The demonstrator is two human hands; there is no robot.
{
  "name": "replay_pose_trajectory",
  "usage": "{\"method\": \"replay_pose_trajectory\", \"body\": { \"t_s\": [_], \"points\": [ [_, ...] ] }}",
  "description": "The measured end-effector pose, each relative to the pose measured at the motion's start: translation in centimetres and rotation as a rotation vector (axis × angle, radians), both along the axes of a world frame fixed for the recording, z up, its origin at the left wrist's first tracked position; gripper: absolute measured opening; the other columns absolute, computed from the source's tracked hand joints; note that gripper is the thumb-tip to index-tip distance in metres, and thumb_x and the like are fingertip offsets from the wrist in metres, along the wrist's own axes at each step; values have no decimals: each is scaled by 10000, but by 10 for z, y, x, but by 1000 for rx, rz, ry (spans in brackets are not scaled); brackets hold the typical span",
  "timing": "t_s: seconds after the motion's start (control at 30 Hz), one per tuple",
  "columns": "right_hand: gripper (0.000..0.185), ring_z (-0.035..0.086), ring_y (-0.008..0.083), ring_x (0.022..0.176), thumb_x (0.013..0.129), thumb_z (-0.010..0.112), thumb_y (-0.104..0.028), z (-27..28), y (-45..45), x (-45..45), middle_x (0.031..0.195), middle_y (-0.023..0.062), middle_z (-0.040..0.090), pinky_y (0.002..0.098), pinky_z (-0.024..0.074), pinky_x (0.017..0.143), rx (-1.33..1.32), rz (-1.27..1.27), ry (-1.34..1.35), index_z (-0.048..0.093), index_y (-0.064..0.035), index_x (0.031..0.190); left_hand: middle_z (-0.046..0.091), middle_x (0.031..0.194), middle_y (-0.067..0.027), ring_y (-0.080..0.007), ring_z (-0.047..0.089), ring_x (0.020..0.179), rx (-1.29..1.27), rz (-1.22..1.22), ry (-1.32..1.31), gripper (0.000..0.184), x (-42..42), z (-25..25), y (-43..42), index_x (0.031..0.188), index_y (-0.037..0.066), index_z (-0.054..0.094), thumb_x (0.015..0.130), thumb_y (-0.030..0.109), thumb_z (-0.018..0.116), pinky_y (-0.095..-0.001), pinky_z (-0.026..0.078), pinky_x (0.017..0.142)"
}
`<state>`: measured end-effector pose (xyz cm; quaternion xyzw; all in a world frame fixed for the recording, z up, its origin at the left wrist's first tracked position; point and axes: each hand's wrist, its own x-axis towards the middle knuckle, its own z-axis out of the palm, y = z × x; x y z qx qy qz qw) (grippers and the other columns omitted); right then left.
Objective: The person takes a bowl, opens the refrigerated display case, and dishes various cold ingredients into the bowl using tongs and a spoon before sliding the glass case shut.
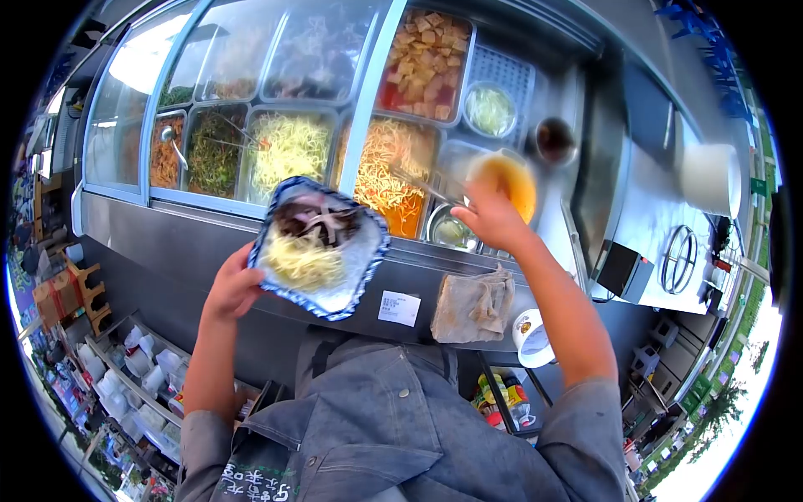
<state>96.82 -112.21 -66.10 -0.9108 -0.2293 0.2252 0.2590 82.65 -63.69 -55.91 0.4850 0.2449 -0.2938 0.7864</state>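
Observation:
My left hand (pixel 232 280) grips the near left rim of a square bowl with a blue-and-white patterned edge (pixel 355 289). Inside it are pale yellow shreds (pixel 301 261), dark pieces and some whitish-pink strips. My right hand (pixel 493 213) is closed around metal tongs (pixel 425 186), whose tips reach into a tray of orange shredded strips (pixel 389 163). It is slightly blurred, and part of its grip is hidden. Beyond that hand is a round container of orange liquid (pixel 517 180). A small clear tub with green bits (pixel 452 230) sits just below the tongs.
Left of the orange strips are trays of pale yellow shreds (pixel 288 149) and dark greens (pixel 216 151), behind a sliding glass frame (pixel 378 92). Tofu-like cubes (pixel 425 63) fill a far tray. A folded cloth (pixel 473 308) and a white paper cup (pixel 533 337) are at the counter's near edge.

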Motion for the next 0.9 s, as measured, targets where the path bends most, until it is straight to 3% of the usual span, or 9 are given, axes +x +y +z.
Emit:
{"method": "replay_pose_trajectory", "body": {
  "t_s": [0.07, 0.13, 0.17, 0.33, 0.37, 0.47, 0.53, 0.67, 0.9],
  "points": [
    [493, 742, 313, 738, 985, 669, -269, -13, 26, 1, 1051, 174, 711, 484, 582, 611, -222, 160, -80, 541, -17, 1389, 680, 1311, -190, -302, 742, 1091, 65, 151, -3, 664, -32, 5, 14, 1460, -74, 468, 863, 102, 697, -457, 661, 875],
    [488, 746, 375, 855, 1012, 536, -154, -43, 55, 0, 1104, 207, 705, 506, 589, 714, -429, 259, -17, 455, -46, 1481, 677, 1316, -202, -318, 744, 1085, 104, 243, 23, 666, -60, 9, 14, 1457, -75, 465, 860, 106, 699, -468, 666, 862],
    [496, 744, 348, 736, 980, 547, -133, -61, 64, -4, 1005, 173, 703, 472, 583, 597, -385, 252, -125, 532, -20, 1462, 673, 1320, -213, -334, 747, 1080, 138, 328, 42, 669, -70, 12, 14, 1454, -75, 462, 858, 111, 700, -478, 672, 849],
    [411, 760, 331, 846, 976, 568, -148, -110, 84, 12, 980, 138, 730, 471, 598, 672, -410, 189, -118, 579, -36, 1372, 664, 1320, -248, -381, 743, 1089, 70, 429, 33, 667, -93, 15, -1, 1456, -82, 441, 865, 98, 692, -520, 674, 848],
    [378, 759, 341, 876, 976, 566, -143, -111, 82, 19, 999, 148, 739, 477, 600, 693, -418, 184, -67, 592, -40, 1338, 647, 1361, -241, -377, 715, 1157, 40, 408, 22, 680, -96, 11, -1, 1482, -77, 425, 874, 98, 672, -529, 641, 919],
    [270, 737, 371, 1001, 959, 605, -193, -82, 85, 24, 1098, 161, 758, 502, 586, 820, -437, 140, 178, 665, -65, 1189, 628, 1400, -238, -376, 688, 1223, -15, 386, 2, 691, -102, 0, 1, 1513, -71, 405, 894, 104, 659, -534, 617, 976],
    [320, 713, 384, 1062, 972, 613, -277, -54, 80, 20, 1120, 191, 747, 507, 561, 905, -342, 63, 323, 701, -67, 1197, 621, 1407, -246, -387, 689, 1219, -33, 392, -1, 686, -99, -1, -5, 1516, -68, 400, 899, 96, 652, -536, 621, 970],
    [421, 647, 429, 1184, 991, 624, -331, -74, 58, 18, 1228, 240, 709, 495, 505, 1026, -137, 105, 542, 692, -69, 1314, 612, 1417, -256, -401, 685, 1226, -86, 402, 6, 687, -93, -7, -11, 1520, -71, 391, 901, 88, 646, -545, 618, 978],
    [489, 711, 383, 1076, 995, 613, -278, -24, 65, 30, 1170, 209, 728, 489, 571, 907, -385, 115, 235, 595, -28, 1415, 596, 1436, -264, -409, 674, 1244, -78, 380, 25, 691, -92, -15, -8, 1525, -76, 376, 906, 86, 638, -560, 613, 985]
  ]
}}
